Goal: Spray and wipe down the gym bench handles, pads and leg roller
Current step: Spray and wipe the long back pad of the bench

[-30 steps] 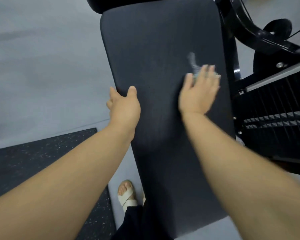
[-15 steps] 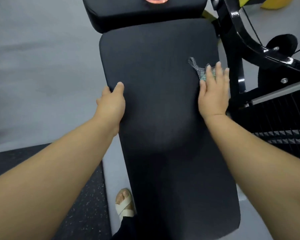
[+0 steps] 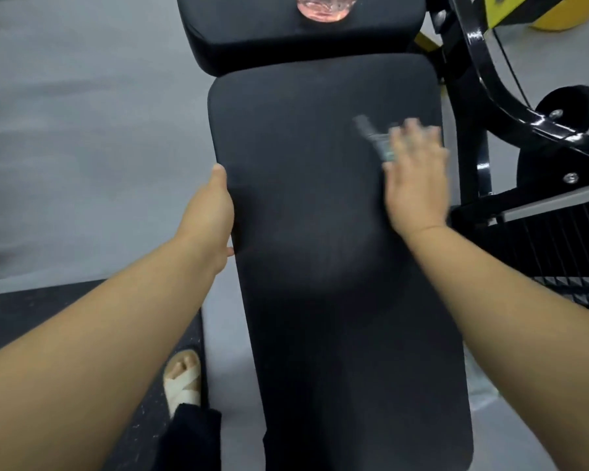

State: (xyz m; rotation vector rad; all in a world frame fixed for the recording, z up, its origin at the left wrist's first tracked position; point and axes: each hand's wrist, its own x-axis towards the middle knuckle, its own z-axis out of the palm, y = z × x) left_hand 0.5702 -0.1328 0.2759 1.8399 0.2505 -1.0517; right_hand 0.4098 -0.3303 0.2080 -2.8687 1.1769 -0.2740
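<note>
A long black bench pad [image 3: 313,232] runs away from me down the middle of the view. My right hand [image 3: 415,178] lies flat on the pad's right side and presses a grey-green cloth [image 3: 371,134] under its fingers; the hand and cloth are blurred. My left hand [image 3: 215,212] grips the pad's left edge, thumb on top. Beyond the long pad sits a second black pad [image 3: 286,35] with a pink translucent bottle [image 3: 323,8] lying on it, partly cut off by the top edge.
A black machine frame [image 3: 483,83] with a yellow part [image 3: 510,11] and ribbed black plates [image 3: 565,246] stands close on the right. Grey floor [image 3: 82,130] spreads left, with a dark speckled mat [image 3: 48,307] near my sandalled foot [image 3: 182,379].
My right hand has slid the cloth across the pad's right side, out toward the edge and now a little back inward. My left hand has shifted along the left edge. The view tilted up, showing the far pad.
</note>
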